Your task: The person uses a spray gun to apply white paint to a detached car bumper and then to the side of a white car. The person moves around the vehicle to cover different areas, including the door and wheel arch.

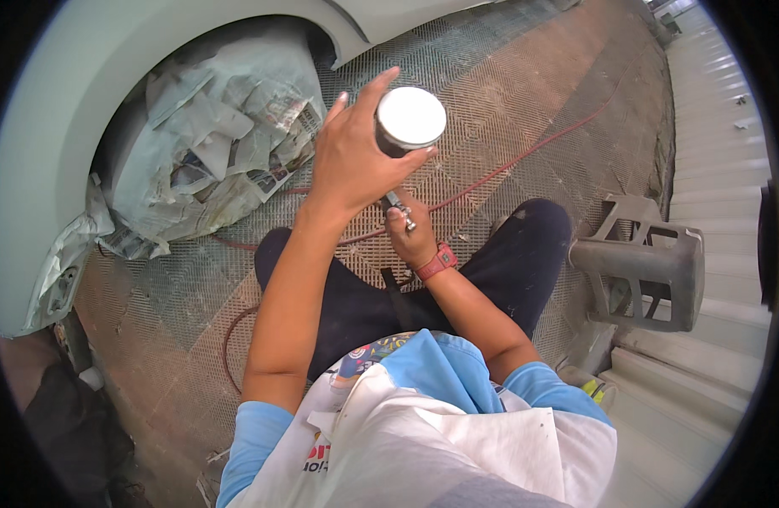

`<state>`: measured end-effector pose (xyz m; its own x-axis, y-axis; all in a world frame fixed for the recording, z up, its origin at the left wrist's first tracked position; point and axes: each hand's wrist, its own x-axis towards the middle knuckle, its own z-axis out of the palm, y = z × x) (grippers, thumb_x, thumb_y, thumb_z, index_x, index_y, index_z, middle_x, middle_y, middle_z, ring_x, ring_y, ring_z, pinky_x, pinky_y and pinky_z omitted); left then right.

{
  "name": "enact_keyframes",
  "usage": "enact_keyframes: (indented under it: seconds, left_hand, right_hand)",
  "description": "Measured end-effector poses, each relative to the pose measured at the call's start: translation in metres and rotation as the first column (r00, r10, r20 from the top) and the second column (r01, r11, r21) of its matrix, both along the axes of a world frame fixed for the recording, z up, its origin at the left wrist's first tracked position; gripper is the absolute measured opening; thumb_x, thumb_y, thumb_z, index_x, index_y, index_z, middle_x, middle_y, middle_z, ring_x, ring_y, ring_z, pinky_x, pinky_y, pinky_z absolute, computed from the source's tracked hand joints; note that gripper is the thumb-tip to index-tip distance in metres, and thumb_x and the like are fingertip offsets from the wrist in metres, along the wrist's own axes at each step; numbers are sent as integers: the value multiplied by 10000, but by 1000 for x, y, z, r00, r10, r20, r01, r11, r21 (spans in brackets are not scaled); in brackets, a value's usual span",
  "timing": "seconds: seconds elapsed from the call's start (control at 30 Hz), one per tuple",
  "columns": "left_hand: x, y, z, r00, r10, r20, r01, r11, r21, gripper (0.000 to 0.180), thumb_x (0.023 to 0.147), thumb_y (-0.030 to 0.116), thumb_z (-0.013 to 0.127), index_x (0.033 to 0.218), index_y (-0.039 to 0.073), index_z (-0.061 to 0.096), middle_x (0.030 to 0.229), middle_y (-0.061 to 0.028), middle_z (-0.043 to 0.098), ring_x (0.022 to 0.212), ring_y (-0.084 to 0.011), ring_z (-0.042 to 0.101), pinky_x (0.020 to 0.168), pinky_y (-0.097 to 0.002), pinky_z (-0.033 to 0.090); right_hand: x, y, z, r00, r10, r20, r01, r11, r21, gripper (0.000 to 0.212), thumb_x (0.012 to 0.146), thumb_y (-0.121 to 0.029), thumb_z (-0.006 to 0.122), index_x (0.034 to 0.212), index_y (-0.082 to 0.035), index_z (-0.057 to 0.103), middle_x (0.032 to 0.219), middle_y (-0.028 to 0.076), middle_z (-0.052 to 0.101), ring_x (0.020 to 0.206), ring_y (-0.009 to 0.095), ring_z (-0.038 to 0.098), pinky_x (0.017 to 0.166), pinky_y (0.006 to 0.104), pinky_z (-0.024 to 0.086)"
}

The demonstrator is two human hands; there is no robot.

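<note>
In front of me is a spray gun [395, 201] with a dark cup on top and a round white lid [412, 116]. My left hand [347, 161] is curled around the side of the cup, thumb near its lower edge and the other fingers reaching past its far left. Just below, my right hand [413, 235] is closed on the metal body of the gun, a red watch on its wrist. Much of the gun is hidden behind my hands and the cup. A red air hose [525, 154] lies along the floor behind the gun; where it joins cannot be seen.
Close on the left stands a pale car body [51, 161], its wheel covered with newspaper and sheeting [207, 144]. A grey plastic stand [673, 275] is to the right of my knee, beside a white corrugated wall [715, 110]. Patterned matting [465, 76] covers the floor.
</note>
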<state>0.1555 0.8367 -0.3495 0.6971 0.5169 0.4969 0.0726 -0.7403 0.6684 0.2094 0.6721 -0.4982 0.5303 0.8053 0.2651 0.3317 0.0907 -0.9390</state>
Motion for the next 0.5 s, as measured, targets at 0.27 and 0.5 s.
enact_keyframes:
  seconds: [0.27,0.5]
  left_hand:
    - [94,-39,-48,961,-141,-236,147,989,7,1046,676,359,1003,1592,153,540,1443,-104,724,1360,-322,678,1314,-633,296]
    - [126,-68,1,980,25,200,-67,976,209,996,780,578,924,1560,71,566,1484,-128,677,1391,-332,602,1247,-501,377]
  right_hand:
    - [76,-12,-54,990,-138,-39,138,990,-4,364,1054,-218,650,1269,74,675,1136,319,729,1081,490,704,927,507,542]
    - [168,-12,-72,952,-42,-302,38,999,-20,615,1132,-320,563,1636,20,468,1256,327,712,1180,444,715,1035,474,530]
